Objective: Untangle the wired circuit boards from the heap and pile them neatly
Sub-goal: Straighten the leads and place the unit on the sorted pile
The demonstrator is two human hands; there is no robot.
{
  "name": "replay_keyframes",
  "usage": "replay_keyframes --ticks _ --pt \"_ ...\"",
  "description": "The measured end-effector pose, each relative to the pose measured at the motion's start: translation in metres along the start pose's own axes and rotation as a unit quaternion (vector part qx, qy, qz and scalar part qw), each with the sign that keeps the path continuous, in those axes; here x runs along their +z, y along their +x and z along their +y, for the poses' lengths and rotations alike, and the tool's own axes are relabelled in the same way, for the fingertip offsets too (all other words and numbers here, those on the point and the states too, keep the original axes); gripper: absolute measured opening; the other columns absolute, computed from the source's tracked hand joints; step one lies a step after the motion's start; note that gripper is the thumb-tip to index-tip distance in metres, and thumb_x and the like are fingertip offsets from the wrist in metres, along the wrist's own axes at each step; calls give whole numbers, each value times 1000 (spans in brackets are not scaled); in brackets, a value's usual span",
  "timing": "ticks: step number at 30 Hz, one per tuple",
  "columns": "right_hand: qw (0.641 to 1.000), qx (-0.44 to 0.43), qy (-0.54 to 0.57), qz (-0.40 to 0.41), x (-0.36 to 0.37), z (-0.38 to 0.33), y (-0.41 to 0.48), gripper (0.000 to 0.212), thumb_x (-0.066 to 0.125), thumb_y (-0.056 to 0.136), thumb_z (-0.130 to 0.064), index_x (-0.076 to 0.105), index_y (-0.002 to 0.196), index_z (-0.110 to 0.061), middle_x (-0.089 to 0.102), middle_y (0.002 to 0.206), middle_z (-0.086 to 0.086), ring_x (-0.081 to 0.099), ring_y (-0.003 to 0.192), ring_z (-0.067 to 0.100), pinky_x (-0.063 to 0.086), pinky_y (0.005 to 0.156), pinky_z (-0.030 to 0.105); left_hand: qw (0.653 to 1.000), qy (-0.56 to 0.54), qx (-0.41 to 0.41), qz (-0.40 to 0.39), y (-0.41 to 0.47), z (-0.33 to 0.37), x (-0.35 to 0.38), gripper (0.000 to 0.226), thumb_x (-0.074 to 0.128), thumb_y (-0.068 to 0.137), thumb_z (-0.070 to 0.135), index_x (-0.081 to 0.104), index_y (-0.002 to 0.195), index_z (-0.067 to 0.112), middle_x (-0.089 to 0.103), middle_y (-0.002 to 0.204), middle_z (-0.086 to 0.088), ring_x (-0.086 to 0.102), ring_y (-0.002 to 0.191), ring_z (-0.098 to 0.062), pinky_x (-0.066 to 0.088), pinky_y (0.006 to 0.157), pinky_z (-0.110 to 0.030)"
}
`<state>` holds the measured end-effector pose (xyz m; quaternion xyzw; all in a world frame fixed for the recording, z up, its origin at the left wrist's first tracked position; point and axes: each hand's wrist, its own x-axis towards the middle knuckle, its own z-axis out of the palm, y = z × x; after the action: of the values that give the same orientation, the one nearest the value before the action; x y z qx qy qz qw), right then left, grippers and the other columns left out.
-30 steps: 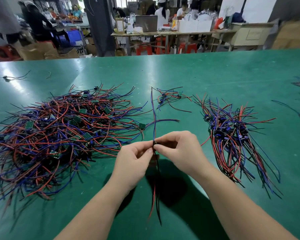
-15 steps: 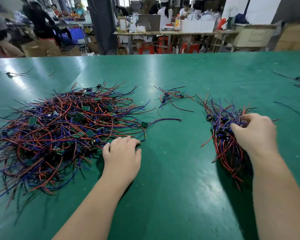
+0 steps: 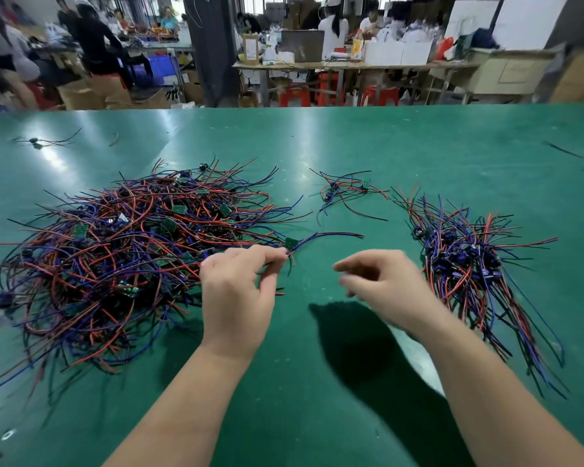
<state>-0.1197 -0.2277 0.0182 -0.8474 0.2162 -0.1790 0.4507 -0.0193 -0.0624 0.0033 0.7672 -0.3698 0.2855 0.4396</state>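
Wired circuit boards: tangled heap [image 3: 129,257] on bench [image 3: 351,146] left, sorted pile [image 3: 469,264] right. Left hand [image 3: 236,298] pinches wires beside a green board [image 3: 291,243] at the heap's edge; right hand [image 3: 385,284] hovers empty, fingers loosely curled. No legible markings.

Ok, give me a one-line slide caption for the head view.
Left hand pinches wires beside a green board at the tangled heap; right hand hovers empty near the sorted pile.
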Motion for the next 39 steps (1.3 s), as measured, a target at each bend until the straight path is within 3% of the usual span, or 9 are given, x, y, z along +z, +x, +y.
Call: replay_keyframes --ticks 4,7,9,13,18,24,30,34,39 --pt "960 -34 217 -174 29 -11 -10 30 70 80 4 67 101 -18 65 86 8 50 73 20 43 68 33 992 -82 93 15 -8 14 6 9 71 80 8 73 85 15 69 96 17 58 79 2 45 80 -31" --pt "956 -67 249 -139 41 -12 -12 22 63 84 3 69 75 -17 62 76 10 49 75 19 41 68 36 982 -162 94 3 -15 23 10 10 68 86 13 70 94 19 68 102 17 61 87 -1 52 78 -31" --pt "955 -47 272 -106 41 -13 -11 21 58 88 4 70 80 -11 67 77 9 57 74 20 49 70 38 978 -203 47 -21 -15 25 10 18 65 88 21 62 106 23 68 108 13 66 94 -9 54 81 -36" --pt "918 18 394 -29 27 -14 -2 7 60 86 -15 63 82 -9 68 68 1 65 55 12 48 51 18 990 -105 -22 -92 -7 14 5 44 65 83 28 54 124 17 59 117 11 58 109 -10 44 98 -37" --pt "858 61 510 13 5 -14 2 17 59 74 -25 61 83 -10 67 65 4 66 53 13 48 48 16 971 -137 -77 -179 -6 12 2 16 62 88 22 69 102 27 72 76 11 65 67 -5 53 75 -29" --pt "849 87 522 13 3 -14 3 11 53 88 -18 61 87 -11 65 64 2 64 53 10 49 51 17 806 -416 -333 -257 -6 31 3 23 56 85 33 69 87 14 74 73 -7 64 49 -15 53 50 -22" --pt "844 92 529 -16 5 -13 3 12 51 92 -13 62 89 -11 69 69 3 63 54 9 50 54 18 710 -495 -420 -273 -3 31 2 22 66 73 28 68 82 9 73 78 -14 63 47 -14 52 47 -24" --pt "856 111 501 -52 4 -12 3 19 59 79 -25 64 90 -10 69 69 2 64 54 9 50 50 17 719 -492 -419 -257 -3 31 1 28 72 66 25 65 85 6 73 74 -13 61 46 -15 52 47 -24" --pt "906 146 386 -92 9 -9 0 21 72 72 -25 67 82 -7 60 60 0 53 47 6 41 44 14 787 -404 -375 -277 -8 29 4 6 71 81 5 66 78 8 69 62 -7 62 45 -15 53 47 -23"
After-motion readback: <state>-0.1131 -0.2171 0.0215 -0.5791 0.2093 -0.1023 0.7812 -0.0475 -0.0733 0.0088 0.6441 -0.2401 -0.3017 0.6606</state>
